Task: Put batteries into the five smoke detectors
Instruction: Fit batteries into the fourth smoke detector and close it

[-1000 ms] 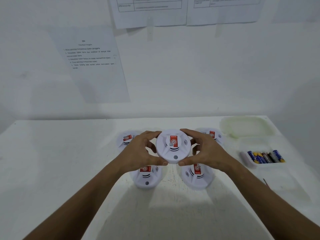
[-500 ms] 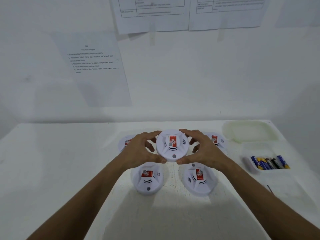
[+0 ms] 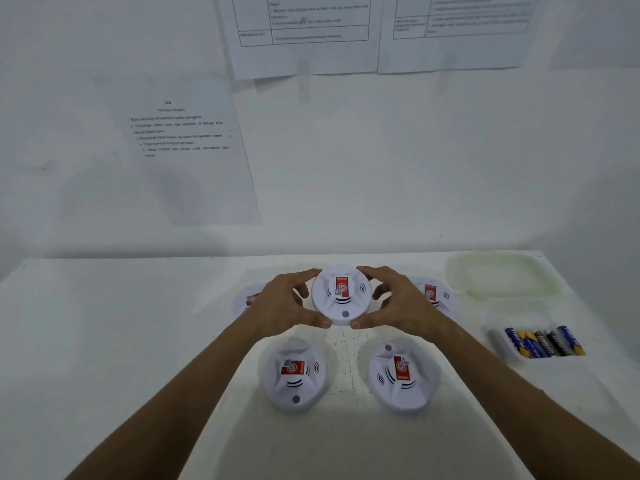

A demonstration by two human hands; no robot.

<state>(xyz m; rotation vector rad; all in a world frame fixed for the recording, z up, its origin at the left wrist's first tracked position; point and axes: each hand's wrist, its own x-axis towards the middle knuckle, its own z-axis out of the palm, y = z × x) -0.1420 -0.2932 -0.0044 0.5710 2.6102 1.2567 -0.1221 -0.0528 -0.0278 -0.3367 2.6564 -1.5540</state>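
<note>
Gripping a white smoke detector (image 3: 341,295) between my left hand (image 3: 282,303) and right hand (image 3: 403,301), fingers curled round its rim, above the white table (image 3: 104,341), four more detectors around it, batteries (image 3: 545,342) in a tray at right.

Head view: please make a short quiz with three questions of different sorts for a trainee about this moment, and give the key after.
1. True or false: both hands grip the same smoke detector.
2. Which side of the table holds the batteries? A) left B) right C) front edge
3. Fill in: ____ detectors lie on the table, not held.

Key
1. True: the left hand and the right hand grip the held detector by its rim.
2. B: the batteries lie in a tray on the right.
3. Four: front left detector, front right detector, back left detector, back right detector.
</note>
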